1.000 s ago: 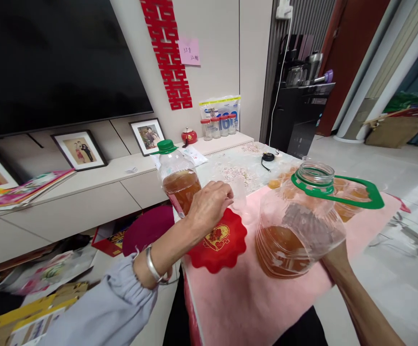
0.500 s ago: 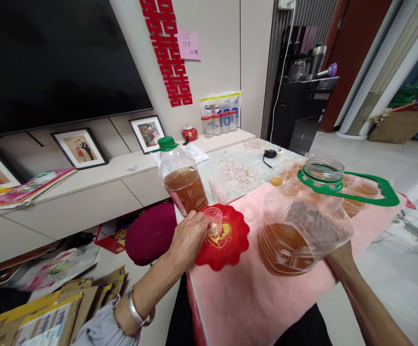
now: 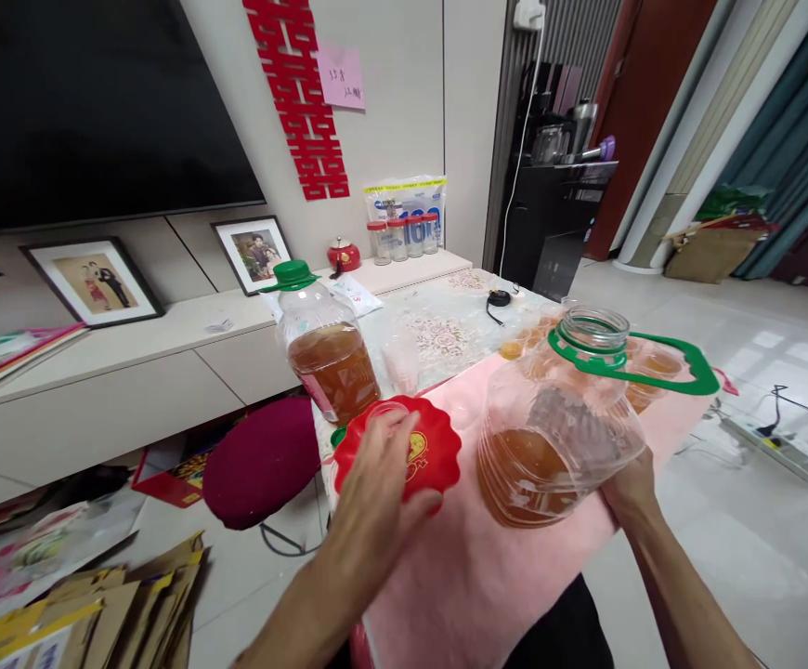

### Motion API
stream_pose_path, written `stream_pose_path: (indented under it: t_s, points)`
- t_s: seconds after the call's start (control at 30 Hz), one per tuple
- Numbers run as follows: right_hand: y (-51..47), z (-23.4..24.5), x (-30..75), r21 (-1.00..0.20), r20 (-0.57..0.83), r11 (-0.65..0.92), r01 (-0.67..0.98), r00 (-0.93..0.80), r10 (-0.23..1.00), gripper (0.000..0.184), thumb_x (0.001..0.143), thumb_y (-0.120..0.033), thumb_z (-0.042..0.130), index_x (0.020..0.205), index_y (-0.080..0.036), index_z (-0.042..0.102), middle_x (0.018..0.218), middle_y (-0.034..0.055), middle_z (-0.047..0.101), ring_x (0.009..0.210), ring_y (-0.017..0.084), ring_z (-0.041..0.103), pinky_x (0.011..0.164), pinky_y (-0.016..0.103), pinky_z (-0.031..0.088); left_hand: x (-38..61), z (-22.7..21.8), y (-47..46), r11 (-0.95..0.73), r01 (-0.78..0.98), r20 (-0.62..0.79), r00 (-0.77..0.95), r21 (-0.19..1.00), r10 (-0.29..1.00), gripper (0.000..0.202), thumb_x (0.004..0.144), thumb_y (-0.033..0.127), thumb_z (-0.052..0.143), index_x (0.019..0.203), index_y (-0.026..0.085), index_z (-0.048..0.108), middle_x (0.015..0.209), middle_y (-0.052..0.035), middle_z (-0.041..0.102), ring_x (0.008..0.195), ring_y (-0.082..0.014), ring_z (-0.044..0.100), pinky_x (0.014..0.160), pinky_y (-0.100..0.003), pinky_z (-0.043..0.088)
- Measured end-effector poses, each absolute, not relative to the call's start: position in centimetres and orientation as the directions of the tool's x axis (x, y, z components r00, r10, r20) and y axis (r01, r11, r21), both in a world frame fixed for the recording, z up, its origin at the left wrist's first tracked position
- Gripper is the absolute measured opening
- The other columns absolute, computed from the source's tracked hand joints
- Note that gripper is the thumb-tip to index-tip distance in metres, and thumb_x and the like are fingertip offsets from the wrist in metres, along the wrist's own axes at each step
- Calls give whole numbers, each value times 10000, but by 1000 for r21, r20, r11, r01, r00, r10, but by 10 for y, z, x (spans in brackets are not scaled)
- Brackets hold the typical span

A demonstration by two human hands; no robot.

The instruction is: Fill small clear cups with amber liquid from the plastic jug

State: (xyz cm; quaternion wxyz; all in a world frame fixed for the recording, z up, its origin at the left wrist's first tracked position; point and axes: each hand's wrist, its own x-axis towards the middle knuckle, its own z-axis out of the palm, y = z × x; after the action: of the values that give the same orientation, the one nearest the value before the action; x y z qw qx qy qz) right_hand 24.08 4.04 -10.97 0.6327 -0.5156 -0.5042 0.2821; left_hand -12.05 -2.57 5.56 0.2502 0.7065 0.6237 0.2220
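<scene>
My left hand (image 3: 376,488) is over the red scalloped plate (image 3: 438,455), its fingers stretched and the thumb apart. A clear plastic cup (image 3: 394,406) shows only its rim behind my fingers. My right hand (image 3: 632,488) is against the lower right side of a big clear plastic jug (image 3: 557,446), gripping it; its fingertips are hidden behind the jug. The jug has no cap, a green handle (image 3: 700,372) at its neck and brown liquid in the bottom. Left of the plate stands a second jug (image 3: 334,358) of brown liquid with a green cap (image 3: 293,273).
Several filled clear cups (image 3: 645,372) stand behind the open jug on the pink cloth (image 3: 460,595). Stacked clear cups (image 3: 400,362) are by the capped jug. A maroon stool (image 3: 261,465) and flattened cardboard (image 3: 118,604) lie to the left. A tape measure (image 3: 498,298) rests farther back.
My left hand has let go of the plastic cup on the red plate and opened out over the plate, nearer to me. My right hand stays at the jug. The view has turned slightly right.
</scene>
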Motion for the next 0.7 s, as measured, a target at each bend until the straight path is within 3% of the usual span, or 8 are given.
stream_pose_path:
  t_s: [0.13, 0.2, 0.27, 0.33, 0.43, 0.57, 0.7]
  points:
    - [21, -89, 228, -936, 313, 336, -108, 184, 932, 635, 1034, -767, 674, 1207, -159, 628, 1185, 125, 643, 1048, 238, 674, 934, 381, 610, -66, 40, -30, 48, 502, -188, 232, 864, 954, 1264, 624, 324, 924, 1664, 238, 210, 1798, -157, 81, 1706, -373, 88, 1418, -575, 218]
    - [9, -77, 222, -939, 286, 289, -187, 44, 957, 737, 976, -831, 698, 1371, -215, 617, 1339, 154, 612, 1198, 310, 652, 1008, 430, 599, -41, 26, -29, 89, 413, -210, 259, 907, 943, 1550, 450, 315, 1002, 1685, 194, 75, 1788, -200, 64, 1705, -392, 73, 1429, -562, 175]
    - [-1, -68, 218, -946, 263, 236, -221, -98, 960, 898, 898, -840, 783, 1523, -239, 548, 1447, 158, 559, 1338, 362, 577, 1100, 471, 556, -22, 6, -26, 49, 297, -119, 222, 954, 968, 1681, 391, 362, 1028, 1688, 179, -26, 1763, -232, 129, 1688, -405, 153, 1418, -546, 235]
    - [-7, -61, 218, -956, 238, 190, -224, -211, 948, 1026, 840, -791, 869, 1610, -237, 477, 1536, 156, 486, 1443, 385, 477, 1192, 497, 485, -10, -14, -23, -14, 266, -36, 184, 964, 982, 1690, 427, 467, 1025, 1689, 210, -70, 1758, -245, 134, 1681, -421, 174, 1394, -565, 292]
    - [-8, -57, 221, -972, 196, 147, -184, -288, 937, 1081, 797, -722, 939, 1637, -242, 456, 1588, 143, 435, 1486, 382, 426, 1232, 486, 448, 1, -37, -19, -66, 204, 32, 165, 977, 986, 1708, 433, 502, 1032, 1681, 265, -110, 1757, -226, 172, 1668, -410, 235, 1370, -549, 359]
    - [-1, -57, 224, -990, 136, 113, -90, -323, 937, 1092, 734, -687, 990, 1588, -181, 536, 1472, 175, 547, 1413, 403, 506, 1172, 486, 511, 9, -54, -13, -75, 187, 44, 165, 979, 985, 1767, 393, 455, 1054, 1654, 332, -178, 1763, -199, 177, 1655, -410, 272, 1369, -568, 364]
    - [5, -54, 221, -992, 123, 112, -52, -346, 930, 1074, 710, -783, 958, 1504, -141, 624, 1268, 188, 664, 1331, 429, 572, 1095, 517, 563, 15, -61, -11, -108, 206, 71, 181, 973, 981, 1738, 453, 454, 1041, 1649, 291, -210, 1774, -232, 84, 1674, -405, 219, 1389, -548, 333]
